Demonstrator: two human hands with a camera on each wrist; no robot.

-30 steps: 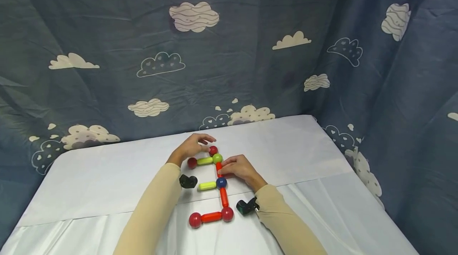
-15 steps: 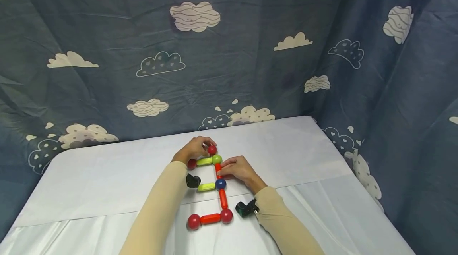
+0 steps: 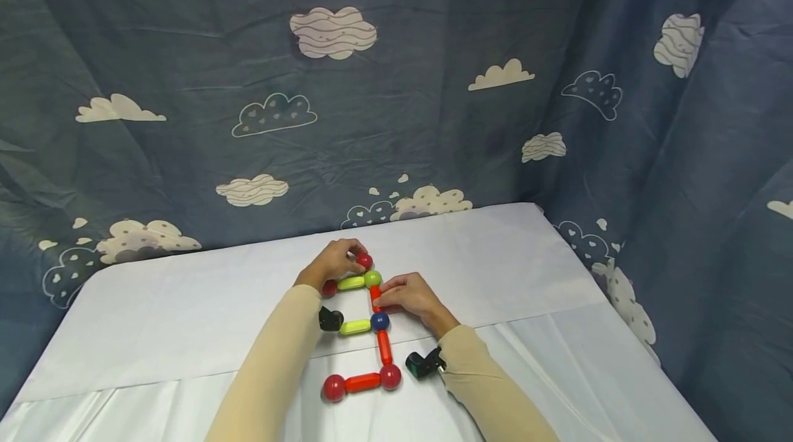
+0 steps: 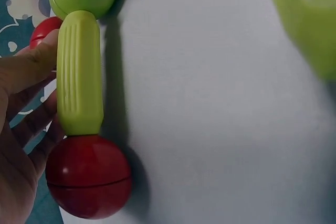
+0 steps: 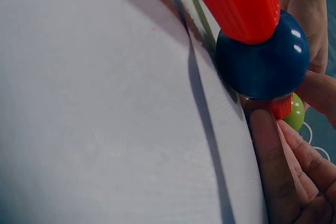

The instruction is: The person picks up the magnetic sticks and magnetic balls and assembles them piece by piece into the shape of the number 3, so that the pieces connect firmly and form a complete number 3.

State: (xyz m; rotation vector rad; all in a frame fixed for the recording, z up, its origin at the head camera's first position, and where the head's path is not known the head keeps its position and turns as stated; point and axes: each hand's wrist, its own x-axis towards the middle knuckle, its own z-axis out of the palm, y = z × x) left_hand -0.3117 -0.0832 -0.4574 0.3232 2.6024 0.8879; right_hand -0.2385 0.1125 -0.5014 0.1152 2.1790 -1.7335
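A figure of magnetic balls and rods lies on the white cloth. Left thumb and fingers of my left hand (image 3: pixel 330 266) pinch a red ball (image 3: pixel 364 261) just beyond the green ball (image 3: pixel 372 279). From the green ball a yellow-green rod (image 4: pixel 80 72) leads to another red ball (image 4: pixel 88 177), under the left hand. My right hand (image 3: pixel 411 296) pinches the red rod (image 3: pixel 375 296) between the green ball and the blue ball (image 5: pixel 265 59); its fingers partly hide that rod.
Off the blue ball run a second yellow-green rod (image 3: pixel 356 327) and a lower red rod (image 3: pixel 385 348). The latter reaches a corner red ball (image 3: pixel 390 376), joined by another red rod (image 3: pixel 363 383) to an end ball (image 3: pixel 334 387). A cloud-patterned curtain (image 3: pixel 396 98) hangs behind the table.
My left hand has come in from above, its spread fingers closing around the far red ball. My right hand keeps its hold on the red rod.
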